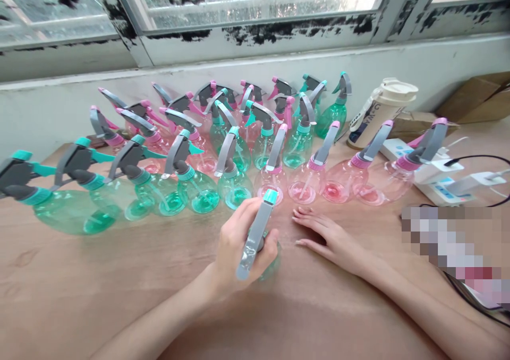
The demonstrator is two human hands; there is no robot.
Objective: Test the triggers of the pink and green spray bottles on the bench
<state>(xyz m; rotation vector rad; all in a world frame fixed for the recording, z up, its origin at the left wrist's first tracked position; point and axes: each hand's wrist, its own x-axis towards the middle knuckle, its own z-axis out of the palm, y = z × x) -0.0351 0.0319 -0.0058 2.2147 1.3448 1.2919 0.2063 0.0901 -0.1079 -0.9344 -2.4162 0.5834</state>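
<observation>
Row risk: a clear pink spray bottle with a grey lever (278,155) could be knocked, as a judgement, if the held bottle were pushed forward, since little room is left beyond its nozzle; neighbours could then be toppled, so closely are they set.
Neck risk: the held bottle could be tipped or swung if the grip were loosened, as it is gripped high, with its body left unsupported by the fingers.
Held bottle: a translucent green spray bottle with a grey head and teal nozzle (257,238) is held near its neck; the lever is seen above the hand, and the green body is partly shown below the thumb. Whether its base is rested on the wooden table (159,301) cannot be told.
Left hand: the left hand (235,243) is closed around the bottle's neck, with fingers and thumb placed on opposite sides.
Right hand: the right hand (334,240) is laid open and palm down, fingers spread, with nothing held.
Pink end: a beige lidded tumbler (380,110) and a white power strip (438,190) are placed beside the bottles.
</observation>
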